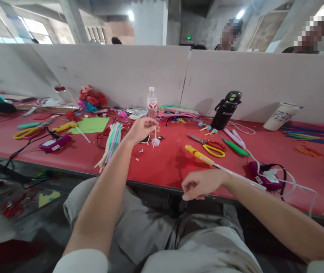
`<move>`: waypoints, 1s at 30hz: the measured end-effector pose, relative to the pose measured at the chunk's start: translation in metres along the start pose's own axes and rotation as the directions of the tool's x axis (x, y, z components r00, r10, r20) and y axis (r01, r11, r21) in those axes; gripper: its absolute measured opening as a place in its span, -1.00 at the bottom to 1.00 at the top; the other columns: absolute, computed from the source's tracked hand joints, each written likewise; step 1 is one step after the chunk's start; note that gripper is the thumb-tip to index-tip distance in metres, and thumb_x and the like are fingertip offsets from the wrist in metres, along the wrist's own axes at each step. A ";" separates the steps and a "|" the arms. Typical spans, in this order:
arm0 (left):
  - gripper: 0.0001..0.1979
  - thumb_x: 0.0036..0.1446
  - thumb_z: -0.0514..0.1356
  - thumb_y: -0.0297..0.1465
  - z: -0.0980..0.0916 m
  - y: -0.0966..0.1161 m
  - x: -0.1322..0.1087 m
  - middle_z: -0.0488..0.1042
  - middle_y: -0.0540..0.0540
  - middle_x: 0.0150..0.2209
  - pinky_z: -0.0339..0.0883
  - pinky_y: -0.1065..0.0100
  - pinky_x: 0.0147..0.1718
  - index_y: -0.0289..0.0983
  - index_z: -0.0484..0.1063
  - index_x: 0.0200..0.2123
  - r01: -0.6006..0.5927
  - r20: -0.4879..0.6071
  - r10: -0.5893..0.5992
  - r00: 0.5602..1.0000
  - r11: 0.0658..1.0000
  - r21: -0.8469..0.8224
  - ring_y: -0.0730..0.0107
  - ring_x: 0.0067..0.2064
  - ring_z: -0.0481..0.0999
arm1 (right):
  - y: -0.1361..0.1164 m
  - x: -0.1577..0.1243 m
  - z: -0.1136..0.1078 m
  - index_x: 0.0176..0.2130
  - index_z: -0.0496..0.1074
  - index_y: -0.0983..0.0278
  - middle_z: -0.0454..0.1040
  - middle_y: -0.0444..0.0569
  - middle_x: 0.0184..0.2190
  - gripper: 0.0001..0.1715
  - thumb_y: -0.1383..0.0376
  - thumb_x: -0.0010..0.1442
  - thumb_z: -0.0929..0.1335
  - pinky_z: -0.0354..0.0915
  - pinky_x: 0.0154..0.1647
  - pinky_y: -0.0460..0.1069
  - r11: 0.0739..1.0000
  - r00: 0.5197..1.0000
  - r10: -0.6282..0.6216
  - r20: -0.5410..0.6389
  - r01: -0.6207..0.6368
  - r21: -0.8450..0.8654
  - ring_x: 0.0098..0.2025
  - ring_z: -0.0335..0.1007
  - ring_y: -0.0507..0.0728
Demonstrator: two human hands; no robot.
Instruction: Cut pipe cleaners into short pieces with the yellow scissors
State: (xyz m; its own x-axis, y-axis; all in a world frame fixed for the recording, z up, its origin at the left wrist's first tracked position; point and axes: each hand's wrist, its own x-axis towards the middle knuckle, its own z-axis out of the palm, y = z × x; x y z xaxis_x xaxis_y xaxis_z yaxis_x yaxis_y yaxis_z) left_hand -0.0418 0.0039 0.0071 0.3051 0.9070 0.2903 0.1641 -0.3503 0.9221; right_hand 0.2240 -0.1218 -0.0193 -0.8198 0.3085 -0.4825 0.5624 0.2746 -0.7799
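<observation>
Red desk (162, 167): left hand (141, 129) pinches upright stick (155, 132), pink ball (155, 142) below; right hand (201, 182), apart, curls, contents unclear

Small pink ball (155, 142), bumpy surface, at lower end of a thin pale stem (155, 132). Stem roughly upright, pinched near its top by the left hand's fingers (153, 121). Ball over middle of red counter (158, 167); contact unclear.

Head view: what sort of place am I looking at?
Probably a shared craft workshop: the long red table bears scissors and bundled pastel pipe cleaners, and other people show beyond the partition.
</observation>
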 end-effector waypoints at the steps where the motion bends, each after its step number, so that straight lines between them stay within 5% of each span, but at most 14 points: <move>1: -0.83 0.05 0.24 -0.43 0.000 -0.001 0.000 0.56 -0.14 -0.25 0.51 0.24 -0.26 -0.28 0.46 -0.23 -0.001 0.002 0.001 1.000 1.000 0.001 0.31 -0.21 0.59 | 0.001 -0.008 0.000 -0.37 0.41 0.32 0.36 -0.16 -0.60 -0.47 -0.11 0.17 0.30 0.14 -0.53 -0.12 1.000 1.000 0.026 0.018 -0.026 0.010 -0.58 0.21 -0.03; 3: -0.84 0.05 0.24 -0.43 0.001 -0.001 0.000 0.56 -0.15 -0.24 0.51 0.25 -0.27 -0.28 0.46 -0.24 0.002 0.005 -0.002 1.000 1.000 0.003 0.31 -0.22 0.59 | 0.005 -0.024 -0.005 -0.39 0.43 0.31 0.39 -0.13 -0.57 -0.48 -0.11 0.14 0.33 0.15 -0.50 -0.11 0.997 0.993 0.049 -0.108 -0.055 -0.054 -0.53 0.24 -0.01; 6: -0.84 0.04 0.24 -0.43 0.002 -0.001 0.000 0.56 -0.17 -0.25 0.51 0.25 -0.28 -0.30 0.47 -0.25 0.011 0.011 -0.011 1.000 1.000 0.020 0.29 -0.22 0.59 | 0.013 -0.046 -0.022 -0.48 0.43 0.27 0.38 -0.08 -0.58 -0.44 -0.15 0.14 0.31 0.13 -0.53 -0.06 0.983 0.916 0.105 -0.388 -0.154 -0.099 -0.55 0.21 0.02; 10: -0.82 0.02 0.27 -0.40 0.005 -0.001 0.000 0.56 -0.19 -0.26 0.52 0.26 -0.29 -0.31 0.48 -0.26 0.013 0.014 -0.013 1.000 0.999 0.032 0.25 -0.21 0.60 | 0.031 -0.065 -0.045 -0.54 0.40 0.23 0.41 0.01 -0.55 -0.30 -0.23 0.21 0.14 0.19 -0.44 0.00 0.937 0.668 0.133 -0.732 -0.326 -0.128 -0.51 0.28 0.10; 15: -0.81 0.03 0.28 -0.39 0.010 0.002 -0.002 0.56 -0.21 -0.25 0.53 0.24 -0.30 -0.33 0.48 -0.26 0.036 0.039 -0.036 0.999 0.999 0.008 0.25 -0.23 0.60 | 0.065 -0.065 -0.045 -0.52 0.43 0.24 0.47 0.13 -0.47 -0.21 -0.36 0.08 0.14 0.20 -0.37 0.07 0.622 0.331 0.339 -0.880 -0.781 -0.054 -0.40 0.40 0.25; 19: -0.81 0.04 0.28 -0.39 0.011 0.003 -0.003 0.56 -0.21 -0.24 0.53 0.24 -0.29 -0.33 0.48 -0.25 0.020 0.039 -0.020 0.999 1.000 -0.001 0.24 -0.22 0.60 | 0.089 -0.051 -0.038 -0.44 0.41 0.25 0.50 0.15 -0.40 -0.19 -0.37 0.08 0.11 0.20 -0.41 0.06 0.565 0.220 0.354 -0.909 -0.825 0.021 -0.34 0.45 0.29; 22: -0.80 0.05 0.28 -0.38 0.010 0.004 -0.003 0.56 -0.20 -0.23 0.53 0.23 -0.26 -0.32 0.47 -0.24 0.004 0.042 -0.003 0.999 0.999 -0.035 0.24 -0.20 0.60 | 0.102 -0.043 -0.038 -0.45 0.37 0.27 0.50 0.14 -0.41 -0.29 -0.29 0.09 0.18 0.18 -0.45 0.03 0.650 0.187 0.311 -0.932 -0.757 0.065 -0.35 0.44 0.26; 25: -0.80 0.06 0.28 -0.37 0.010 0.008 -0.004 0.56 -0.17 -0.23 0.53 0.21 -0.23 -0.30 0.46 -0.22 -0.002 0.034 0.004 0.999 0.998 -0.066 0.26 -0.18 0.59 | 0.106 -0.037 -0.038 -0.44 0.36 0.27 0.47 0.04 -0.48 -0.43 -0.17 0.14 0.24 0.21 -0.47 0.00 0.823 0.229 0.277 -0.933 -0.558 0.108 -0.43 0.41 0.16; 28: -0.82 0.07 0.27 -0.38 0.010 0.011 -0.005 0.57 -0.12 -0.23 0.51 0.19 -0.20 -0.27 0.45 -0.22 -0.008 0.021 0.010 1.000 0.996 -0.085 0.28 -0.16 0.59 | 0.098 -0.031 -0.035 -0.32 0.39 0.27 0.46 0.00 -0.47 -0.58 -0.04 0.09 0.35 0.28 -0.47 -0.02 0.956 0.237 0.294 -0.926 -0.084 0.282 -0.45 0.40 0.12; 30: -0.82 0.07 0.27 -0.39 0.010 0.011 -0.005 0.57 -0.10 -0.24 0.51 0.18 -0.18 -0.27 0.45 -0.22 -0.017 0.018 0.019 1.000 0.995 -0.098 0.28 -0.15 0.59 | 0.086 -0.026 -0.032 -0.26 0.41 0.27 0.48 0.01 -0.42 -0.62 0.05 0.02 0.43 0.32 -0.45 -0.01 0.882 0.289 0.316 -0.904 0.260 0.392 -0.42 0.42 0.11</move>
State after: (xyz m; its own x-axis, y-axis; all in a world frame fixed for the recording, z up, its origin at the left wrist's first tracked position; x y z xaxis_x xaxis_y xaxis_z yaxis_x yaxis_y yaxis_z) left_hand -0.0318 -0.0069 0.0131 0.3245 0.8961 0.3029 0.0658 -0.3409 0.9378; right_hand 0.2976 -0.0773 -0.0610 0.0381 0.9989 -0.0259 0.2406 -0.0343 -0.9700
